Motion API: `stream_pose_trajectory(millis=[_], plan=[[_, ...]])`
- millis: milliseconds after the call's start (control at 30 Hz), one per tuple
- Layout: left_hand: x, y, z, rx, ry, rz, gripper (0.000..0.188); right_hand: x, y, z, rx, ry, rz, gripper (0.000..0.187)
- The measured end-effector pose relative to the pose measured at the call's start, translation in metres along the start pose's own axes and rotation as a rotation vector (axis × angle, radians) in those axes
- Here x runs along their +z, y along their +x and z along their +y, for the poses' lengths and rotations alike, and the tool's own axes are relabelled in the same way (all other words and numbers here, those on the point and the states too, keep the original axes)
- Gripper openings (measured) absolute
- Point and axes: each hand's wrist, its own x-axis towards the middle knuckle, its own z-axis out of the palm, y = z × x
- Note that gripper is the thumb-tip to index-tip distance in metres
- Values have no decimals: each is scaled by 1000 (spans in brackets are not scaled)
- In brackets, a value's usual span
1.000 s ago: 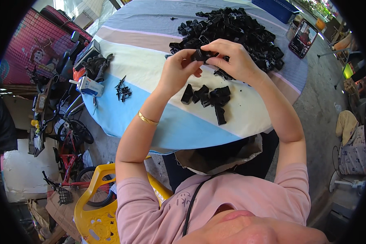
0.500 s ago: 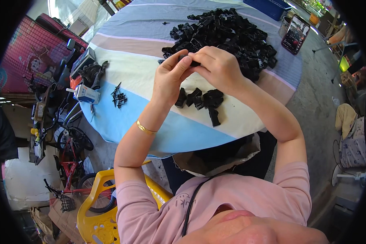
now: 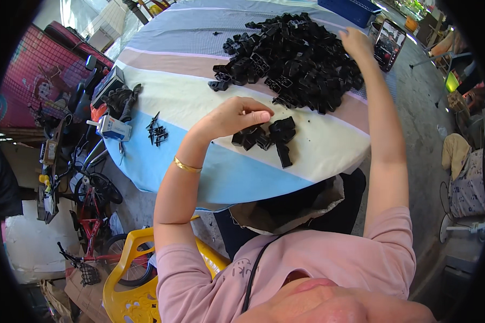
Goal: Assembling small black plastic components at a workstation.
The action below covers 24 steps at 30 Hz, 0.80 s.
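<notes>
My left hand [image 3: 236, 117] hovers over the near part of the table, its fingers loosely bent and its thumb apart from them. I see nothing held in it. Just under and beside it lies a small group of black plastic parts [image 3: 283, 132]. My right hand [image 3: 357, 44] is stretched out to the far right, by the edge of a large heap of black plastic parts [image 3: 291, 59] and short of a blue plastic basket [image 3: 350, 12]. Its fingers look drawn together; whatever is in them, if anything, is hidden.
A striped cloth [image 3: 199, 167] covers the round table. Slim black pieces [image 3: 157, 132] lie at left, near a small white-and-blue box [image 3: 115, 128] and dark gloves [image 3: 123, 101]. A phone [image 3: 389, 44] stands upright at far right. A yellow chair [image 3: 126, 290] is beside me.
My hands have parted from the black part they gripped together. The right one moved far and right, past the heap; the left came nearer, over the small group.
</notes>
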Motion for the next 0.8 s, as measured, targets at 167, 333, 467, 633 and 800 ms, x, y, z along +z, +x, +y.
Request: stream_pose_trajectory(millis=[167, 333, 467, 633, 800], plan=[[-21, 15, -45, 97, 468, 660, 29, 15, 10, 17, 16, 69, -299, 34], [-39, 14, -85, -39, 715, 707, 33, -10, -16, -3, 6, 133, -178, 38], [-32, 13, -36, -247, 536, 587, 33, -40, -45, -40, -111, 695, 32, 23], [-20, 12, -34, 8, 106, 649, 28, -76, -103, -118, -357, 1218, -365, 32], [-5, 13, -11, -106, -249, 460, 31, -59, -138, -154, -536, 1238, -356, 35]])
